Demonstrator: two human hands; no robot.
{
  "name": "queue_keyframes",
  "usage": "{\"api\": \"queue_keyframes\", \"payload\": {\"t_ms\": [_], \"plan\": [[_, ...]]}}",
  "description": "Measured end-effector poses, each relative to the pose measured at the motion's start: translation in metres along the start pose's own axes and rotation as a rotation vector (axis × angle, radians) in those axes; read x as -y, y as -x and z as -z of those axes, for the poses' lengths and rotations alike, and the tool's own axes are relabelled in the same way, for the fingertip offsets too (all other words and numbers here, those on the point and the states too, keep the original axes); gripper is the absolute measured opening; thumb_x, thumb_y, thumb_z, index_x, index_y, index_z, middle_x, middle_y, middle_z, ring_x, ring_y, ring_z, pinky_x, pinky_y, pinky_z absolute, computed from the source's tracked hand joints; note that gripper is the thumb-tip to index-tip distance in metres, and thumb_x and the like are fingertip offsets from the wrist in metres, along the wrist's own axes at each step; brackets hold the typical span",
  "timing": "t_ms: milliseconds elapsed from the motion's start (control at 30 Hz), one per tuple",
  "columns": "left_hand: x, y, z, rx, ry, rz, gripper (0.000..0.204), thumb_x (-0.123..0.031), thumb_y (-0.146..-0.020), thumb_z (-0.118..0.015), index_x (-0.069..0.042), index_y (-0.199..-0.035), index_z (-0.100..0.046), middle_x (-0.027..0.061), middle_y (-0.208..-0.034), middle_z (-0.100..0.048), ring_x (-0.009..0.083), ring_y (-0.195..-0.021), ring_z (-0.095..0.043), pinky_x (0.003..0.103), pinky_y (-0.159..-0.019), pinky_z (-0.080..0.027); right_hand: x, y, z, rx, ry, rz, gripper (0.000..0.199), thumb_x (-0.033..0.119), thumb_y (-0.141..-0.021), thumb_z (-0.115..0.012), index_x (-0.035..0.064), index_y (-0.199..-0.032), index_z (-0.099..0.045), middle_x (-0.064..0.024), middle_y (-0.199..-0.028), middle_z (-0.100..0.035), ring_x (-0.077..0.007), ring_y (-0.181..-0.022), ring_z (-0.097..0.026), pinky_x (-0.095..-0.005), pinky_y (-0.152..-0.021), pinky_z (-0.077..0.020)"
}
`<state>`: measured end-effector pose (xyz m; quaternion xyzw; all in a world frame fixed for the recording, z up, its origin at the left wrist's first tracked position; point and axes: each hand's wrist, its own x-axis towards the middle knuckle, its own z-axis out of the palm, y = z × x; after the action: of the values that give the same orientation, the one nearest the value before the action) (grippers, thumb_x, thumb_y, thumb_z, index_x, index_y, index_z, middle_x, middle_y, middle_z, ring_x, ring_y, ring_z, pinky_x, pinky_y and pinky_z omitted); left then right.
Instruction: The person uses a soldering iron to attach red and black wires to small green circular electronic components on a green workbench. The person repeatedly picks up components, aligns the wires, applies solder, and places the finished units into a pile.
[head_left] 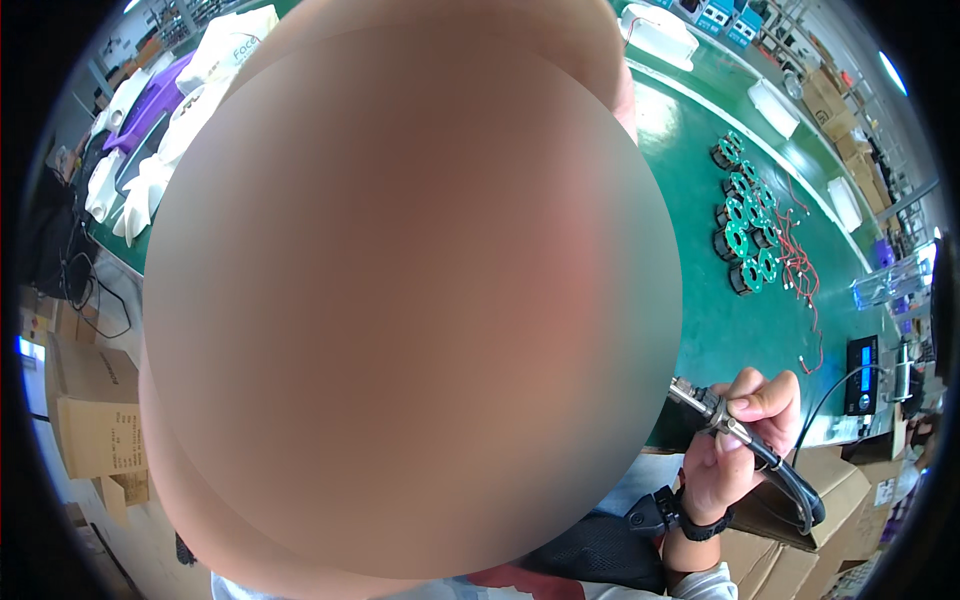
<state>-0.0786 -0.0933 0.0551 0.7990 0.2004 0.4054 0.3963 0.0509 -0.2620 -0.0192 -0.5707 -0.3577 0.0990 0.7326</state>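
A large skin-coloured shape [400,300], very near and smeared, fills the middle of the head view. It may be my left hand or arm, but no fingers can be made out and whatever lies behind it is hidden. At the lower right, my right hand [745,440] is closed around a soldering iron [735,430] with a metal barrel and a black cord. The barrel points up and to the left, its front end cut off by the blurred shape. A black strap with a small device [655,512] circles my right wrist.
Several round green circuit boards [740,215] with red wires [797,265] lie on the green table [690,300]. A black control box [862,375] with a blue display stands at the right. Cardboard boxes [100,410] are at left and lower right; a purple bin [150,105] sits far left.
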Motion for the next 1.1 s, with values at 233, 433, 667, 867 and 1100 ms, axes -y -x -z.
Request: {"api": "queue_keyframes", "payload": {"t_ms": [233,433,667,867,1100], "plan": [[0.01,0.001,0.003,-0.012,-0.034,-0.037,0.007,0.0,-0.075,-0.058,0.0,-0.07,-0.053,-0.0065,-0.056,-0.043,-0.0004,-0.051,-0.034,0.016,-0.046,-0.023,-0.001,-0.001,0.001,0.045,-0.094,0.02,0.032,0.013,-0.073,-0.07,0.0042,-0.077,-0.039,-0.0015,-0.061,-0.042,-0.0065,-0.052,-0.035,-0.0199,-0.048,-0.0289],[0.014,0.0,0.006,0.001,-0.052,-0.062,0.007,0.0,-0.076,-0.058,0.0,-0.07,-0.053,-0.0061,-0.057,-0.044,0.0,-0.052,-0.035,0.016,-0.047,-0.025,-0.001,-0.001,0.001,0.057,-0.069,0.03,0.032,0.014,-0.073,-0.07,0.004,-0.077,-0.039,-0.0016,-0.063,-0.042,-0.0065,-0.053,-0.035,-0.0196,-0.049,-0.0291],[0.011,-0.002,0.007,0.012,-0.072,-0.078,0.008,-0.001,-0.077,-0.058,0.001,-0.071,-0.053,-0.0057,-0.058,-0.044,0.0004,-0.053,-0.036,0.016,-0.048,-0.026,0.001,-0.001,0.0,0.059,-0.061,0.015,0.032,0.014,-0.073,-0.07,0.0037,-0.077,-0.04,-0.0021,-0.064,-0.043,-0.007,-0.054,-0.035,-0.0199,-0.05,-0.0291],[0.009,-0.006,0.008,0.03,-0.09,-0.088,0.009,-0.001,-0.077,-0.059,0.001,-0.072,-0.053,-0.0053,-0.059,-0.045,0.0007,-0.054,-0.037,0.016,-0.049,-0.028,0.0,-0.001,-0.001,0.049,-0.07,0.009,0.034,0.016,-0.073,-0.07,0.0043,-0.077,-0.039,-0.0017,-0.063,-0.041,-0.0069,-0.054,-0.036,-0.0204,-0.05,-0.0299],[-0.004,-0.031,0.017,0.085,-0.185,-0.176,0.01,-0.002,-0.078,-0.059,0.002,-0.072,-0.053,-0.0048,-0.061,-0.046,0.0011,-0.055,-0.038,0.016,-0.05,-0.029,0.017,-0.005,0.043,-0.273,-0.18,0.246,0.031,0.017,-0.073,-0.064,0.0063,-0.079,-0.036,-0.0012,-0.064,-0.035,-0.0051,-0.045,-0.032,-0.0186,-0.046,-0.0299]]}}
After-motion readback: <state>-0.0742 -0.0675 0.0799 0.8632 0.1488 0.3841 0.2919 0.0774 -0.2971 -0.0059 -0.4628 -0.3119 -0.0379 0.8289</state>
